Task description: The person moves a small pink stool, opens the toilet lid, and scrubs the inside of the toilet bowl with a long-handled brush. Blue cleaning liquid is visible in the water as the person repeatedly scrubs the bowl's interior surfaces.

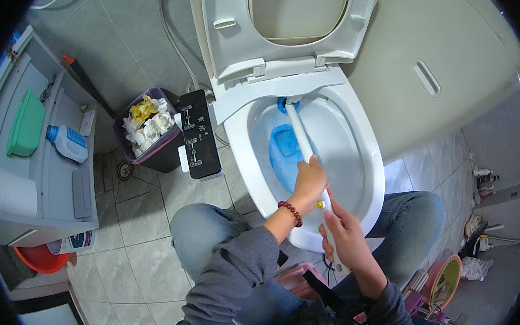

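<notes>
A long white toilet brush handle (300, 131) slants down into the white ceramic toilet bowl (371, 180). At its far end is a blue cleaning head (287, 105), pressed near the back wall under the rim. Bright blue water (284, 153) lies at the bottom of the bowl. My left hand (309, 181), with a dark red bead bracelet (290, 210) at the wrist, grips the shaft halfway along. Lower down, my right hand (344, 228) is wrapped around the grip, close to a yellow button (320, 204). The toilet seat (292, 46) is raised.
Left of the bowl, a black control panel (200, 135) sticks out beside a waste bin (154, 163) full of crumpled tissue. A grey shelf unit (60, 224) holds a white bottle (71, 143). An off-white panel (434, 48) borders the right; a pink basin (431, 283) stands lower right.
</notes>
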A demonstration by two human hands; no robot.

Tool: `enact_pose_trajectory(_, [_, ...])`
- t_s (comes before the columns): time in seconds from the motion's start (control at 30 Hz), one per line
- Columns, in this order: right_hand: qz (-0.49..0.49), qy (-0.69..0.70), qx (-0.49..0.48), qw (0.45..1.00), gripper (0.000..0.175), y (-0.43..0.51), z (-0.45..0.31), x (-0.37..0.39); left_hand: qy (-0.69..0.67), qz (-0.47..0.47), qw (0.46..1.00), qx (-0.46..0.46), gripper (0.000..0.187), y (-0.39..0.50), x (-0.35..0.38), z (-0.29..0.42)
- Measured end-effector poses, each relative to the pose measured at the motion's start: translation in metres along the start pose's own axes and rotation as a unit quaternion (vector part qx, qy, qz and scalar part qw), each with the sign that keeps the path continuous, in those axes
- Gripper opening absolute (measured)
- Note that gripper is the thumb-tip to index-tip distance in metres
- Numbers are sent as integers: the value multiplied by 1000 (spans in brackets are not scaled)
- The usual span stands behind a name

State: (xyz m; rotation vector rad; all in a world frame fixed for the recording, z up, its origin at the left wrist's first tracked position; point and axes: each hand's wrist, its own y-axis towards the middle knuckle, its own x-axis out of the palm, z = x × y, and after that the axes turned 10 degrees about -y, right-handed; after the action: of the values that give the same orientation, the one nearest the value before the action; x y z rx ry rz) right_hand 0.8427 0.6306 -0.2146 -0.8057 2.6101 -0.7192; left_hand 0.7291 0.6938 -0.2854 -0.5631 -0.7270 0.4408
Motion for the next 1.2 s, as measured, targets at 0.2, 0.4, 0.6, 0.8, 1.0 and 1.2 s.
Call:
enact_pose_trajectory(0.2, [-36, 45, 23, 998, 48, -10, 5, 9, -16, -2, 999, -33, 28, -18, -20, 3])
enact_pose_trajectory(0.4, [-44, 39, 34, 998, 47, -40, 7, 7, -27, -57, 996, -69, 26, -45, -29, -3])
enact_pose_trajectory(0.6, [-31, 53, 45, 997, 47, -59, 10, -1, -18, -95, 993, -60, 29, -57, -18, -12])
enact_pose_trajectory(0.8, [6, 50, 11, 999, 49, -56, 16, -4, 4, -120, 992, -39, 31, -51, -4, -15])
enact_pose_trajectory(1.0, [22, 52, 12, 998, 50, -51, 14, -11, 4, -113, 993, -38, 33, -42, 9, -17])
enact_pose_trajectory(1.2, [12, 59, 14, 998, 50, -45, 13, -10, 11, -93, 995, -22, 35, -40, 5, -16])
